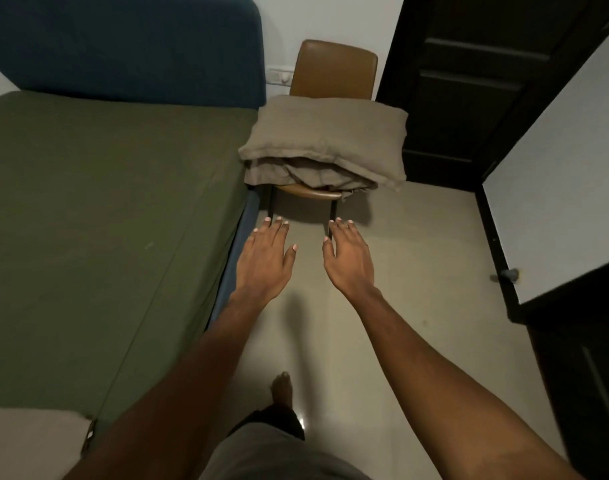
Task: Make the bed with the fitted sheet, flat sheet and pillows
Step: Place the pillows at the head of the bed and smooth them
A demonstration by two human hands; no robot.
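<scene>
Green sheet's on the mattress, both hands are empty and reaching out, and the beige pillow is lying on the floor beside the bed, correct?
Not quite. The head view shows the beige pillow resting on the brown chair beside the bed, on top of more folded fabric, not on the floor. The rest holds: the green sheet covers the mattress, and the left hand and right hand are empty and reaching out.

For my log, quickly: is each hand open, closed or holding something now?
Left hand: open, holding nothing.
Right hand: open, holding nothing.
</scene>
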